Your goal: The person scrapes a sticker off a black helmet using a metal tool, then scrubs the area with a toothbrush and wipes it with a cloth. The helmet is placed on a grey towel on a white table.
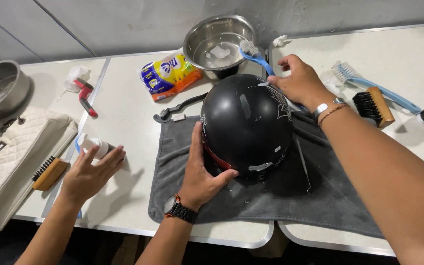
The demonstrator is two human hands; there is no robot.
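Nearest the camera, the person's right forearm reaches out from the near right corner of the tabletop (123, 88), its right hand (298, 81) curled around a blue-handled brush (256, 56) held against the far side of the glossy black dome-shaped helmet (246, 125), while the left hand (202, 174), with a black watch on its wrist, lies spread and pressed flat against the helmet's near left side. That helmet rests on one dark grey cloth (320, 191) draped over the near edge. A co-worker's open hand (89, 176) hovers by a white bottle (94, 145) near the left edge; two steel bowls, two wooden-backed brushes and two blue-handled brushes are in view.
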